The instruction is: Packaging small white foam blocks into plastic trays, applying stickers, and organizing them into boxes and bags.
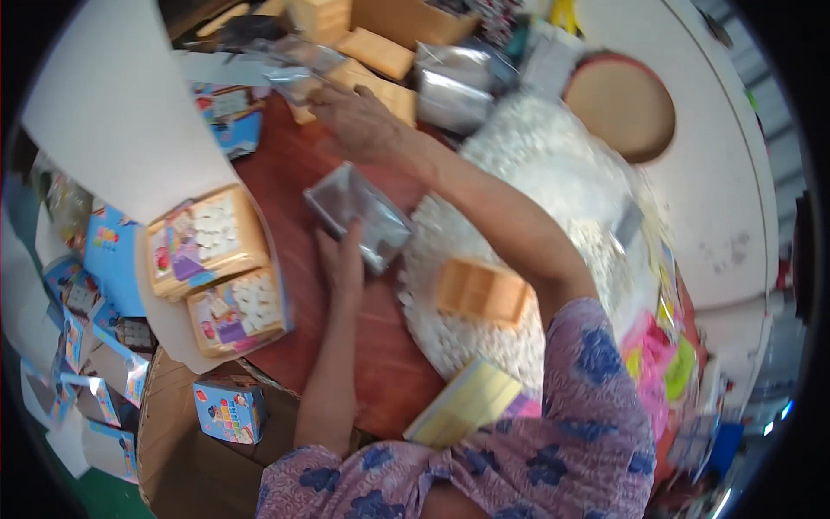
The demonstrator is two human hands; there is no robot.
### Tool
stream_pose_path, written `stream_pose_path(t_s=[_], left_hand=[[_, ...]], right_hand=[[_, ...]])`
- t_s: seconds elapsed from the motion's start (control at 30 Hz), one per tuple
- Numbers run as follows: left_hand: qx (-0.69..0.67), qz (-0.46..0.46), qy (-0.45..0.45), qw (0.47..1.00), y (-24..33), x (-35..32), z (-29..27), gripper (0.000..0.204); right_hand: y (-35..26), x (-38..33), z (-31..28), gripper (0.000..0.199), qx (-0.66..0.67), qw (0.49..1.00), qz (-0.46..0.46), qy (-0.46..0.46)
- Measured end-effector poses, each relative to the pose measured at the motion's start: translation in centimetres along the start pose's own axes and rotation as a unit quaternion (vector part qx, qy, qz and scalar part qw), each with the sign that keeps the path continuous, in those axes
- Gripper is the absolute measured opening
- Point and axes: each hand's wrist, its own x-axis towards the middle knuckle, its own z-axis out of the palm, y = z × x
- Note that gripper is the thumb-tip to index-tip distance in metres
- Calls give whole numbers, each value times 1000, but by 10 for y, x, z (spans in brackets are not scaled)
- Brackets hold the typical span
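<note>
My left hand [343, 259] grips a clear plastic packet [359, 212] over the reddish-brown tabletop, thumb on its upper face. Its contents look dark grey, but I cannot tell what they are. My right hand [363, 121] reaches across to the far side, its fingers blurred beside crumpled clear plastic [303, 67] and pale orange compartment trays [367, 78]. Whether those fingers hold the plastic cannot be made out. To the right of the packet, an orange divided tray [484, 291] lies on a heap of small white pieces [475, 229].
At left, a white sheet-like holder carries stacked trays of white pieces with printed cards [207, 233]. An open cardboard box [181, 441] holds a blue printed box [229, 411]. More clear packets [454, 86] and a round red-rimmed container [621, 105] stand far right; a yellow block [462, 402] lies near me.
</note>
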Motion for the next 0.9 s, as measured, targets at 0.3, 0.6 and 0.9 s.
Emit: stream_pose_path(t_s=[0.3,0.6,0.9], left_hand=[[74,-36,-62,995,11,11,-15,40],[157,-5,-48,986,12,-10,-27,39],[469,262,-84,839,25,-112,-4,59]], right_hand=[[-87,-241,-181,48,-12,968,252,-13],[-198,-377,-188,52,-35,916,397,47],[-196,-410,-171,50,28,910,395,125]])
